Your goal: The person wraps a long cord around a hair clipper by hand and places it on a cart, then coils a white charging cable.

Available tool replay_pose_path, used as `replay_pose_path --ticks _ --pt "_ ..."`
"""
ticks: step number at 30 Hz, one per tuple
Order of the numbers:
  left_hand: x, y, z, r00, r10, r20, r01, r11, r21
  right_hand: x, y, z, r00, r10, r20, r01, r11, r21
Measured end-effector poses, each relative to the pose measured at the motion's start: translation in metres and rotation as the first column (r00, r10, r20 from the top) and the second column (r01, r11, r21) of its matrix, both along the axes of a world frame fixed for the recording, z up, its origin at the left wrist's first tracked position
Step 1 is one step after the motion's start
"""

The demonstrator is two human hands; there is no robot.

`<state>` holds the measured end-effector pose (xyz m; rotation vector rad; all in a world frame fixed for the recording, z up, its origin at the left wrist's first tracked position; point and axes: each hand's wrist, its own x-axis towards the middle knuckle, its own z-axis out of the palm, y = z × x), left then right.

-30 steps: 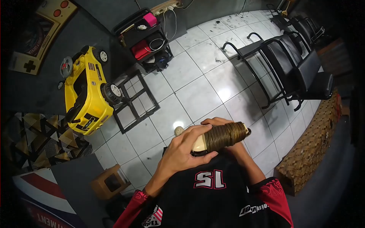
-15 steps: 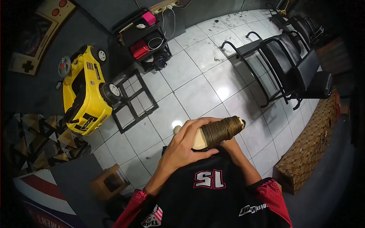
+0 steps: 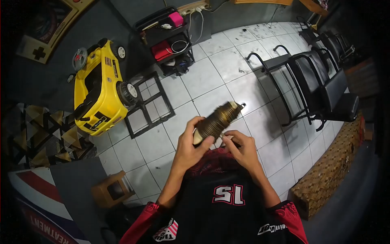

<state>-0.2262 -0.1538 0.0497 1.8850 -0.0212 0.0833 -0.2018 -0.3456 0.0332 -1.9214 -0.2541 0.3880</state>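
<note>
My left hand (image 3: 189,147) is wrapped round the lower end of a cream bottle-shaped object wound with brown cord (image 3: 218,121). It is tilted, its top pointing up and right, with a small dark loop (image 3: 243,105) at the tip. A little of the cream base (image 3: 198,137) shows between my fingers. My right hand (image 3: 243,151) is beside the lower right of the windings, thumb and fingers pinched together. Something pale shows near those fingertips, too small and blurred to name.
A yellow toy car (image 3: 101,91) and a black frame (image 3: 151,105) are on the left. Behind stands a black shelf cart (image 3: 160,38). Black chairs (image 3: 313,81) and a woven box (image 3: 325,175) line the right. A brown carton (image 3: 109,190) sits at lower left.
The cord-wound object has moved up and left and tilted more upright. My right hand has come out from behind it to its lower right side. The view has shifted slightly.
</note>
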Motion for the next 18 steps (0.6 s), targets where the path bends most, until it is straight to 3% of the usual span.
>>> replay_pose_path --ticks 2,3,4,6,8,10,14,18 --pt "-0.001 0.007 -0.002 0.985 0.099 -0.144 -0.153 0.884 -0.442 0.001 0.003 0.011 1.0 -0.027 -0.014 0.028 0.999 0.035" --pt "0.0 0.012 -0.015 0.989 0.056 -0.138 -0.127 0.796 -0.592 -0.001 0.0 0.014 0.998 -0.011 -0.058 0.012 1.0 0.024" --pt "0.0 0.017 -0.013 0.989 0.068 -0.133 -0.134 0.796 -0.591 -0.003 -0.004 0.018 0.995 0.005 -0.103 -0.004 1.0 0.011" --pt "0.001 0.027 -0.008 0.951 0.069 -0.301 -0.262 0.694 -0.671 -0.006 -0.009 0.032 0.991 0.04 -0.127 -0.035 0.999 0.038" --pt "0.0 0.033 -0.008 0.944 0.08 -0.321 -0.282 0.699 -0.657 -0.009 -0.01 0.042 0.984 -0.01 -0.179 0.051 0.973 0.226" --pt "-0.002 0.037 -0.006 0.947 -0.072 -0.314 -0.216 0.581 -0.785 -0.008 -0.004 0.065 0.967 -0.035 -0.254 0.109 0.953 0.284" --pt "-0.007 0.035 -0.009 0.938 -0.043 -0.345 -0.258 0.58 -0.773 -0.012 0.008 0.085 0.963 -0.01 -0.271 0.093 0.951 0.295" --pt "-0.008 0.03 -0.011 0.921 0.005 -0.389 -0.303 0.637 -0.709 -0.021 0.025 0.082 0.988 0.025 -0.153 0.004 0.982 0.188"
